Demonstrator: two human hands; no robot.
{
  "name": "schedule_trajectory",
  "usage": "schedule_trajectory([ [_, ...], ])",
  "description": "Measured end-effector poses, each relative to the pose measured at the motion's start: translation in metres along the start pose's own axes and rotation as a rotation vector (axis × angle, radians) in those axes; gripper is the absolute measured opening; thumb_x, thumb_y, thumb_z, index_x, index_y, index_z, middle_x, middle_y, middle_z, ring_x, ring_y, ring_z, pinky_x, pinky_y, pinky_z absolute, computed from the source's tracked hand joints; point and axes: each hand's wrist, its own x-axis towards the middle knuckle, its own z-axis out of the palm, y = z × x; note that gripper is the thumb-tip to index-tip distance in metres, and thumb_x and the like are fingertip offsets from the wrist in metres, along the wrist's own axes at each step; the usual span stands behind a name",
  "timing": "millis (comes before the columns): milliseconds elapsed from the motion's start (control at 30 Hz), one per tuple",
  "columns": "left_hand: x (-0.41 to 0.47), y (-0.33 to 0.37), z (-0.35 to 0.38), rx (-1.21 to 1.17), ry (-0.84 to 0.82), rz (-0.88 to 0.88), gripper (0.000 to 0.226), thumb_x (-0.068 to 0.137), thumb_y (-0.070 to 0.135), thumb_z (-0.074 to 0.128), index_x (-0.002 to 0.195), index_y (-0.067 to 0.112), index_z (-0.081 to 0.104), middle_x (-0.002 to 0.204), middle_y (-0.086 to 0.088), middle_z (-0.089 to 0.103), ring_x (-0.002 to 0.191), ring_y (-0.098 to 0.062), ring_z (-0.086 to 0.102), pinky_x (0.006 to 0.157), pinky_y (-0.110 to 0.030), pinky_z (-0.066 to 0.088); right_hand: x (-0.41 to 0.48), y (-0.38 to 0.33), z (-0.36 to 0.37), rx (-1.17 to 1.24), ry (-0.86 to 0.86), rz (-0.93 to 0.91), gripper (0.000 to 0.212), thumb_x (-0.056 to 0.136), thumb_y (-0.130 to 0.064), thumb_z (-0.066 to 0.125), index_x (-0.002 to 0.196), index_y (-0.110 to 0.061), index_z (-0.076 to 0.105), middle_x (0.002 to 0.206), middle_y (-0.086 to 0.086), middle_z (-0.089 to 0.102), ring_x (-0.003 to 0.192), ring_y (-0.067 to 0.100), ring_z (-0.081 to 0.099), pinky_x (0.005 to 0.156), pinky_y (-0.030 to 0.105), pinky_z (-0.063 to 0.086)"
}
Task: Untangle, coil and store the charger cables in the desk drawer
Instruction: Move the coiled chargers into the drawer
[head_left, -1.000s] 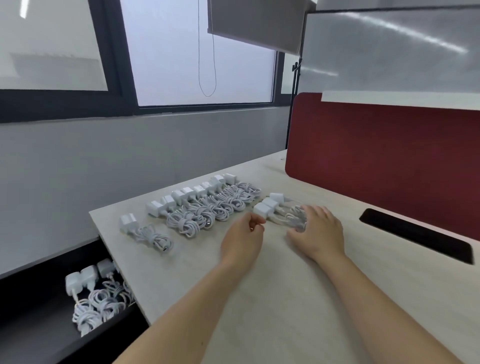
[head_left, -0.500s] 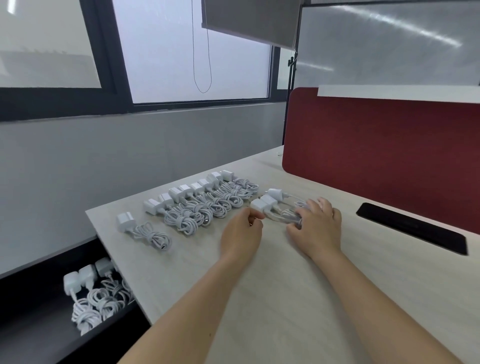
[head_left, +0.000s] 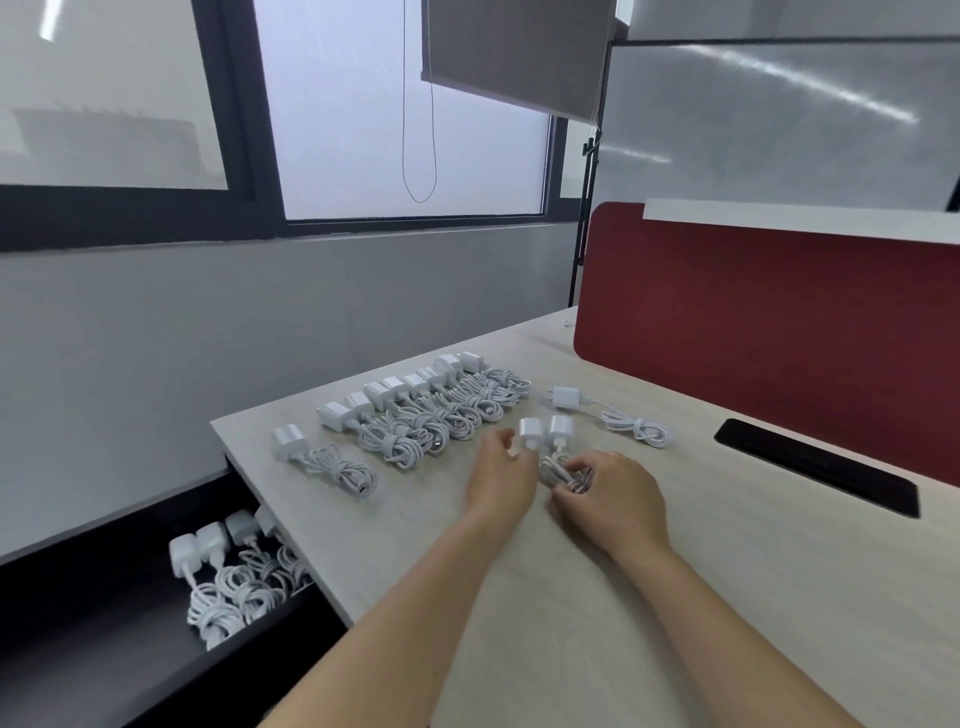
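Pinching the white cables (head_left: 557, 467) of two chargers on the worktop (head_left: 727, 597), my right grip (head_left: 618, 504) curls around them; my left grip (head_left: 501, 483), blurred beside one plug (head_left: 531, 432), I cannot tell.

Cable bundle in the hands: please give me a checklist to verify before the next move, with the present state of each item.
1. Right hand grips the cable bundle: ok.
2. Left hand holds the nearer plug: cannot tell, blurred.
3. Bundle split into single cables: not ok, the cords of the nearer plug and the second plug run into one bunch.
4. Third charger lies apart from the bundle: ok.
5. Drawer open, with bare floor beside the stored chargers: ok.
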Motion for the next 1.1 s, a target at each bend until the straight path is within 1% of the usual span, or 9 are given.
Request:
schedule_trajectory([
  [67, -0.006, 0.003, -0.006, -0.342, -0.072, -0.176, 0.040, 0.093, 0.018, 0.051, 0.127, -0.001, 0.049, 0.114, -0.023, 0.062, 0.081, -0.020, 0.061, 0.074, -0.031, 0.052, -0.006, -0.010, -0.002, 0.168, 0.008, 0.113, 0.020, 0.069, -0.037, 0.074, 0.088, -0.029, 0.076, 0.085, -0.008, 0.071, 0.083, 0.015, 0.065, 0.065, 0.026, 0.045],
  [167, -0.014, 0.005, -0.020, -0.645, -0.153, -0.372, 0.017, 0.102, 0.015, 0.040, 0.095, 0.006, 0.052, 0.082, -0.010, 0.054, 0.071, -0.016, 0.054, 0.062, -0.023, 0.049, -0.015, -0.022, -0.002, 0.380, -0.020, 0.186, 0.015, 0.066, -0.036, 0.078, 0.078, -0.026, 0.076, 0.069, -0.009, 0.068, 0.069, 0.011, 0.064, 0.058, 0.024, 0.042],
  [300, -0.022, 0.001, -0.043, -0.857, -0.259, -0.480, 0.057, 0.105, 0.047, 0.027, 0.120, -0.003, 0.051, 0.085, -0.016, 0.057, 0.073, -0.026, 0.058, 0.049, -0.027, 0.056, -0.044, -0.048, 0.001, 0.575, -0.036, 0.163, 0.031, 0.051, -0.048, 0.065, 0.072, -0.026, 0.074, 0.069, -0.011, 0.071, 0.069, 0.010, 0.066, 0.065, 0.033, 0.055],
  [367, -0.023, -0.003, -0.055, -0.958, -0.258, -0.509, 0.072, 0.103, 0.051, 0.023, 0.126, -0.010, 0.054, 0.097, -0.023, 0.063, 0.088, -0.033, 0.062, 0.065, -0.037, 0.059, -0.058, -0.062, 0.001, 0.611, -0.035, 0.111, 0.035, 0.048, -0.051, 0.061, 0.072, -0.028, 0.073, 0.074, -0.015, 0.072, 0.071, 0.007, 0.067, 0.068, 0.034, 0.056],
  [467, -0.033, -0.006, -0.075, -1.026, -0.209, -0.470, 0.070, 0.101, 0.044, 0.023, 0.111, -0.014, 0.060, 0.095, -0.025, 0.066, 0.092, -0.035, 0.063, 0.084, -0.042, 0.051, -0.074, -0.079, 0.001, 0.597, -0.037, 0.042, 0.024, 0.051, -0.046, 0.064, 0.070, -0.033, 0.071, 0.073, -0.016, 0.071, 0.070, 0.003, 0.065, 0.067, 0.032, 0.055],
  [633, -0.047, -0.013, -0.143, -0.960, -0.136, -0.287, 0.059, 0.097, 0.036, 0.023, 0.110, -0.004, 0.064, 0.092, -0.015, 0.072, 0.081, -0.024, 0.065, 0.074, -0.033, 0.049, -0.094, -0.123, 0.011, 0.556, -0.095, -0.063, 0.012, 0.068, -0.029, 0.075, 0.071, -0.038, 0.068, 0.070, -0.023, 0.066, 0.068, -0.001, 0.060, 0.059, 0.022, 0.044],
  [767, -0.053, -0.027, -0.208, -0.855, 0.006, -0.235, 0.057, 0.095, 0.035, 0.027, 0.072, 0.005, 0.069, 0.088, -0.014, 0.070, 0.071, -0.024, 0.060, 0.067, -0.031, 0.046, -0.103, -0.177, 0.033, 0.559, -0.161, -0.170, 0.009, 0.069, -0.033, 0.075, 0.070, -0.037, 0.067, 0.069, -0.022, 0.065, 0.069, -0.003, 0.060, 0.058, 0.020, 0.044],
  [933, -0.064, -0.064, -0.283, -0.840, 0.147, -0.266, 0.046, 0.093, 0.034, 0.032, 0.098, 0.002, 0.064, 0.085, -0.012, 0.072, 0.062, -0.023, 0.065, 0.058, -0.026, 0.049, -0.117, -0.237, 0.068, 0.500, -0.289, -0.245, 0.008, 0.069, -0.037, 0.073, 0.074, -0.034, 0.068, 0.070, -0.018, 0.065, 0.070, -0.002, 0.060, 0.059, 0.019, 0.041],
  [1100, -0.070, -0.104, -0.329, -0.871, 0.291, -0.372, 0.030, 0.090, 0.031, 0.036, 0.078, 0.008, 0.052, 0.076, -0.013, 0.063, 0.063, -0.027, 0.063, 0.061, -0.029, 0.048, -0.134, -0.278, 0.113, 0.456, -0.435, -0.278, 0.014, 0.068, -0.039, 0.071, 0.077, -0.029, 0.068, 0.071, -0.013, 0.065, 0.070, 0.002, 0.060, 0.064, 0.027, 0.049],
])
